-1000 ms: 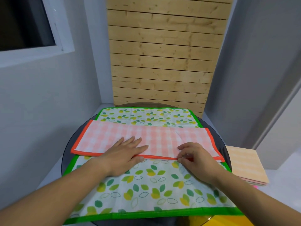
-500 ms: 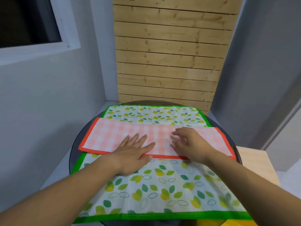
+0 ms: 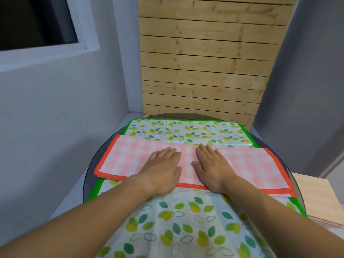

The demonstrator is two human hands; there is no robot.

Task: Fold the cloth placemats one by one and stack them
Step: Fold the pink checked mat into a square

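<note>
The leaf placemat (image 3: 186, 229) covers the surface (image 3: 88, 183). Across its middle lies the folded pink placemat (image 3: 130, 157). The right hand (image 3: 212, 168) pinched its near edge before. Now it and the left hand (image 3: 163, 170) lie flat with straight fingers, pressing the fold. It looks ready for another fold.

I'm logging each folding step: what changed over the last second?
The right hand let go of the near edge of the pink checked placemat, opened flat and slid forward onto its middle. The left hand slid forward too, flat beside it. That placemat stayed folded on the leaf-print placemat.
</note>
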